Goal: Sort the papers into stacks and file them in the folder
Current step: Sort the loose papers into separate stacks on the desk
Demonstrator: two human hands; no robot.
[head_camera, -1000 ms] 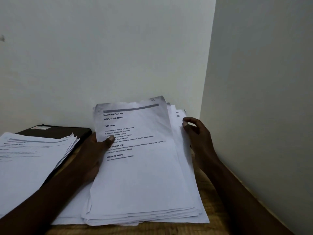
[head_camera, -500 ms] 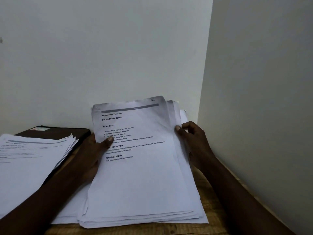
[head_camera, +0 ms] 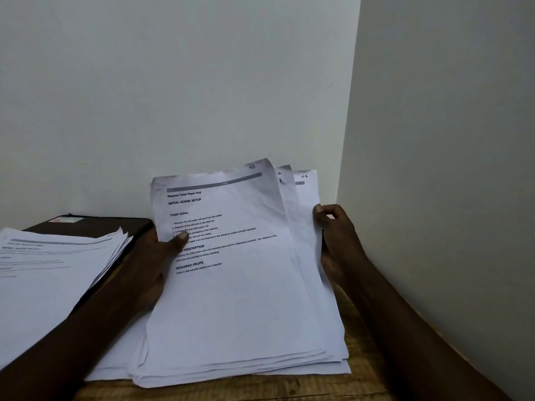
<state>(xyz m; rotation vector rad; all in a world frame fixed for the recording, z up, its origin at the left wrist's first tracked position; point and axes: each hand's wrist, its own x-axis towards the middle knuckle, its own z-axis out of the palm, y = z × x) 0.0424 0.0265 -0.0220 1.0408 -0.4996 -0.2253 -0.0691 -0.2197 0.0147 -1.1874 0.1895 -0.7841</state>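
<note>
A thick bundle of white printed papers (head_camera: 240,299) is tilted up in front of me, its lower edge resting on the wooden table (head_camera: 359,383). The top sheet reads "Replace Toilet Paper Roll". My left hand (head_camera: 156,261) grips the bundle's left edge, thumb on the top sheet. My right hand (head_camera: 337,238) pinches the right edge, where the sheets fan out and show handwritten numbers. A second paper stack (head_camera: 49,279) lies at the left, partly on a dark folder (head_camera: 95,225). More loose sheets (head_camera: 121,360) lie flat under the bundle.
The table sits in a corner, with a white wall (head_camera: 173,96) close behind and another wall (head_camera: 448,169) close on the right. The folder lies closed against the back wall.
My right hand has slid up the right edge and fanned the sheets, so the numbered corners of sheets behind now show. My left hand keeps its grip.
</note>
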